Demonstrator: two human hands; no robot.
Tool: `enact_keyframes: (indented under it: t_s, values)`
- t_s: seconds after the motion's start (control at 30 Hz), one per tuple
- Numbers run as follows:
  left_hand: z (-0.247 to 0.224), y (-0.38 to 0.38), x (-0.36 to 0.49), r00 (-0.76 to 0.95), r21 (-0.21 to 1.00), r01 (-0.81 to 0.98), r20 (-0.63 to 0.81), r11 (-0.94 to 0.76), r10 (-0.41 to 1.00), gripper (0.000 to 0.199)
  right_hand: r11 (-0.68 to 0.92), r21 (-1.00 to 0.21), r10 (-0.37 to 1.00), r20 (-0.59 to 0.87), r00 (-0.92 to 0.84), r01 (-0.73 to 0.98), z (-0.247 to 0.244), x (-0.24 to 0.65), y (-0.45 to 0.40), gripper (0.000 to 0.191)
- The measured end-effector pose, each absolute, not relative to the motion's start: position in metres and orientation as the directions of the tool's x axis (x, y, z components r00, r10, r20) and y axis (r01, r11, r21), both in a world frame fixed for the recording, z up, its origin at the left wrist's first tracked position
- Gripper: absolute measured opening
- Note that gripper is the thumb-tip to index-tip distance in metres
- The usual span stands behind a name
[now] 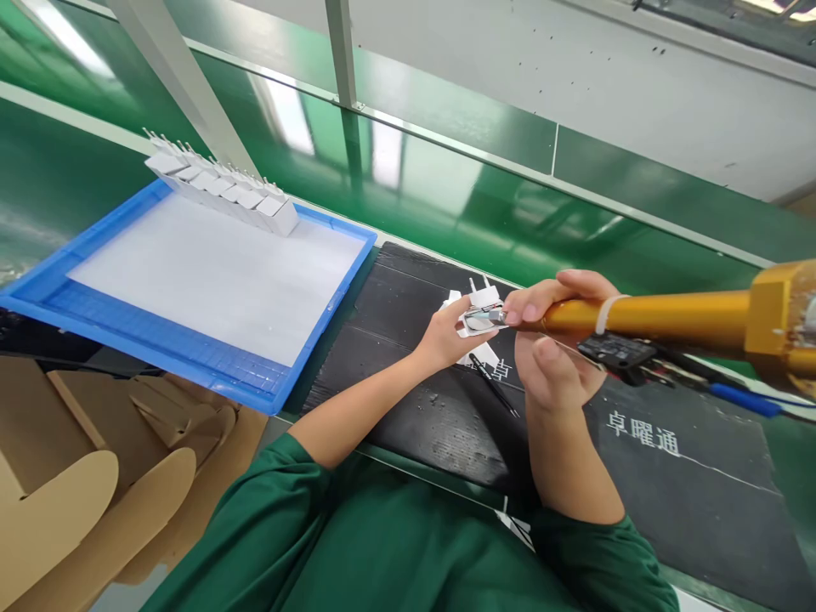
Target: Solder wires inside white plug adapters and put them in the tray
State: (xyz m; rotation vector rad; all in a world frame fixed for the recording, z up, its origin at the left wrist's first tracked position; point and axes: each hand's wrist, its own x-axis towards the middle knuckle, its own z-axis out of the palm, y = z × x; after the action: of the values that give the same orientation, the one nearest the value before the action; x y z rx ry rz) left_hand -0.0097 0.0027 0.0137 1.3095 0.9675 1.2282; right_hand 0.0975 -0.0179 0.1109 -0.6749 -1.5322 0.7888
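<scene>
A green tabletop (794,450) carries everything within reach. On it lies a black mat (414,425) with white lettering, probably there to spare the surface beneath. Just to its left sits a blue tray (210,374), lined with a white sheet (235,280) that presumably guards against scratches. Brown cardboard (153,501) stands lower, beside the person, seemingly kept off the working area. A gold tool (669,319) enters from the right, a black switch (615,348) strapped along its underside, likely so that a finger can reach it. White plugs (223,191) stand in a tight row along the tray's far edge, pins up, an arrangement that looks meant to save room and keep the pins free.

The right hand (548,374) is wrapped around the tool's narrow front, perhaps for fine control. The left hand (450,336) is closed on a white plug casing (485,297) above the mat, seemingly to steady it; the tool's tip meets its opening, though contact is unclear. Tweezers (494,387) lie just below, handy to both hands.
</scene>
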Motion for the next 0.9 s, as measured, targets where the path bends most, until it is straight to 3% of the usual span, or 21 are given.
enact_keyframes:
  t_s: [0.27,0.47,0.57,0.7,0.9]
  values:
    - [0.009,0.013,-0.022,0.139,0.982,0.092,0.150,-0.164,0.979,0.039,0.715,-0.686,0.693,0.721,0.004,-0.133,0.110,0.088,-0.010,0.045]
    - [0.013,0.030,-0.060,0.093,0.938,0.331,0.076,-0.102,0.993,0.036,0.651,-0.745,0.742,0.665,-0.089,-0.143,0.110,0.111,0.001,0.042]
    - [0.020,0.032,-0.072,0.104,0.963,0.262,0.037,-0.063,0.994,0.034,0.612,-0.778,0.771,0.627,-0.112,-0.140,0.107,0.129,0.009,0.038]
    - [0.032,0.024,-0.076,0.126,0.986,0.106,0.114,-0.127,0.985,0.034,0.583,-0.805,0.791,0.593,-0.153,-0.105,0.105,0.151,0.021,0.035]
    - [0.047,0.011,-0.075,0.138,0.987,0.081,0.128,-0.140,0.982,0.035,0.594,-0.803,0.798,0.597,-0.087,-0.059,0.100,0.169,0.034,0.039]
